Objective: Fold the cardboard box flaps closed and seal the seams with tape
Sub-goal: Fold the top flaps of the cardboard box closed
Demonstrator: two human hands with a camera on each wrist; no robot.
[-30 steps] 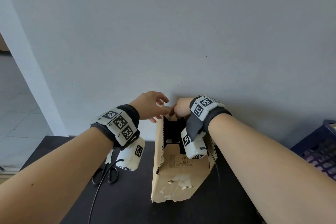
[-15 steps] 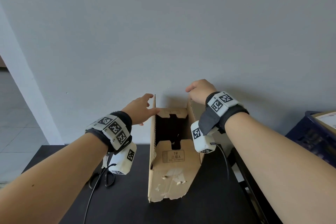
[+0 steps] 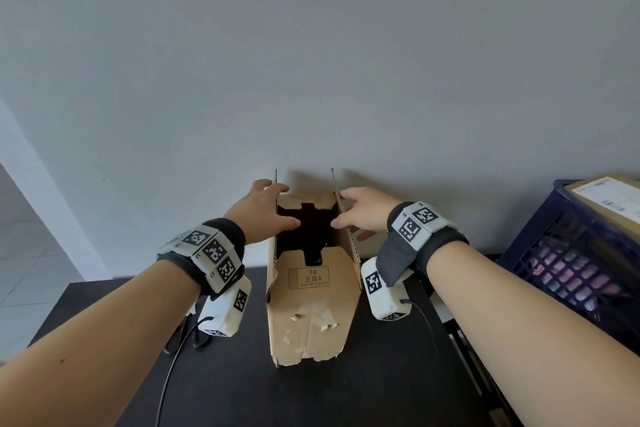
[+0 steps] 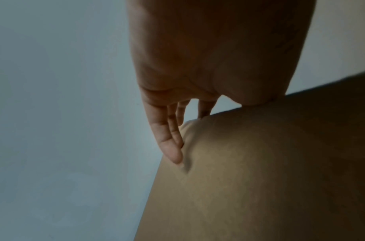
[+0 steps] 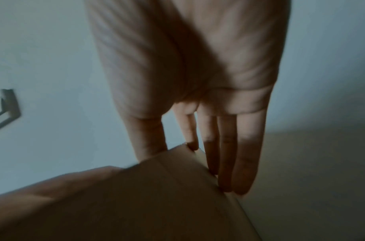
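Observation:
A tall brown cardboard box [image 3: 311, 305] stands on the black table [image 3: 346, 395], its top open and dark inside. Its two long side flaps stand upright. My left hand [image 3: 263, 211] holds the left flap [image 3: 276, 184], thumb inside the opening and fingers outside. My right hand [image 3: 363, 211] holds the right flap [image 3: 348, 236] the same way. In the left wrist view, straight fingers [image 4: 169, 146] lie flat on the cardboard [image 4: 260, 163]. The right wrist view shows fingers [image 5: 243, 163] along one face of the flap [image 5: 157, 195], with the thumb behind it. No tape is in view.
Black-handled scissors [image 3: 180, 340] lie on the table to the left, partly hidden under my left wrist. A dark blue crate [image 3: 571, 270] with a parcel [image 3: 609, 198] on top stands at the right. A grey wall [image 3: 311, 80] is close behind the box.
My hands were together at the box top, then parted. Both have come lower on the side flaps, which now stand apart with the opening wider.

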